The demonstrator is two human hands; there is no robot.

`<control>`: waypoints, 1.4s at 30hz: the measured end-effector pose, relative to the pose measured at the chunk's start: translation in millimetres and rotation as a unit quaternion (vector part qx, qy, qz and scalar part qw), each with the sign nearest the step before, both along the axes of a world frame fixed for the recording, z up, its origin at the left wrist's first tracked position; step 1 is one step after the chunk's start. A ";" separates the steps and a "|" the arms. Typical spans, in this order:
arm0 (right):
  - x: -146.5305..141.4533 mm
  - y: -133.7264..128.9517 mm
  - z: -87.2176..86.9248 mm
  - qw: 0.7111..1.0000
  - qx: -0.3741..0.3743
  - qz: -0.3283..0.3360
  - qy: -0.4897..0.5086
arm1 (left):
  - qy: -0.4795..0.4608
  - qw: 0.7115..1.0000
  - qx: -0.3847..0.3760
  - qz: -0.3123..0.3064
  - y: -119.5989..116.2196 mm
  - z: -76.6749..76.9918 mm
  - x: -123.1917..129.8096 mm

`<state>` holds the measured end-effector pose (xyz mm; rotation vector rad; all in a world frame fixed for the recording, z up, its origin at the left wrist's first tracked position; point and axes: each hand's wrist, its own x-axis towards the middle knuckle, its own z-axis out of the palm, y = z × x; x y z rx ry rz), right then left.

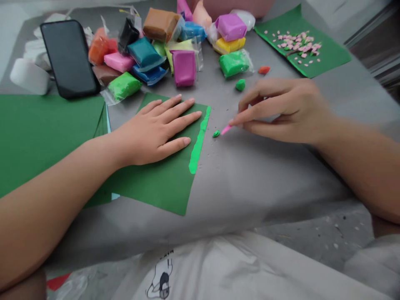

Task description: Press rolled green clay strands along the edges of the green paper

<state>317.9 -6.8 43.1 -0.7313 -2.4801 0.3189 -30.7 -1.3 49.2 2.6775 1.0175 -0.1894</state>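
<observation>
A bright green clay strip [200,140] already lines the right edge of my card [156,189], the only clay I see on it; a small lump [216,133], seemingly still unused, lies just right of the card. My right hand [284,106] pinches a pink tool [225,129], tip beside the lump; my left hand [159,125] lies flat on the card, grasping nothing. Clay packets [184,68] heap beyond the card
</observation>
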 end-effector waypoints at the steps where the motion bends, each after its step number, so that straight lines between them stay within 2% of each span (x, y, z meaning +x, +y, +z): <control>1: -2.0 -0.7 -0.3 1.000 -0.003 -0.020 -0.005 | 0.000 1.000 0.002 -0.001 0.2 -0.3 -0.2; 3: -4.9 -1.1 -1.9 0.999 -0.020 -0.031 -0.031 | 0.000 1.000 0.008 -0.004 0.8 -1.1 -0.8; 9: 0.9 2.2 -4.5 0.996 -0.049 0.045 -0.063 | -0.004 1.000 0.009 -0.003 1.4 -2.4 -1.6; 16: 3.1 -4.3 10.3 0.988 -0.066 0.127 -0.053 | -0.005 1.000 0.006 -0.003 0.1 -0.3 -0.4; 18: 2.6 -6.7 14.9 0.990 -0.078 0.109 -0.053 | -0.002 1.000 0.005 -0.002 0.4 -0.6 -0.6; 20: 1.9 -7.9 16.3 0.996 -0.064 0.045 -0.053 | -0.003 1.000 0.002 -0.001 1.0 -1.4 -1.1; 21: 1.4 -8.2 15.4 0.997 -0.054 0.015 -0.055 | -0.005 1.000 0.000 0.000 1.3 -1.8 -1.3; 23: 0.6 -9.0 11.0 0.997 -0.042 -0.005 -0.062 | -0.010 1.000 -0.002 0.000 1.7 -2.4 -1.7; 29: -2.0 -22.0 0.1 0.998 -0.021 0.050 -0.023 | -0.010 1.000 0.001 0.011 -0.1 -3.1 -0.4; 35: -7.0 -34.0 13.0 0.992 -0.067 0.064 -0.086 | -0.024 0.999 0.017 0.013 -1.2 -5.6 -2.8; 40: -6.2 -32.3 23.4 0.984 -0.074 0.132 -0.091 | -0.016 0.999 0.023 0.016 -1.7 -4.7 -1.5; 42: -4.3 -29.6 27.9 0.983 -0.093 0.132 -0.083 | -0.031 0.999 0.022 0.018 -1.2 -4.7 -0.9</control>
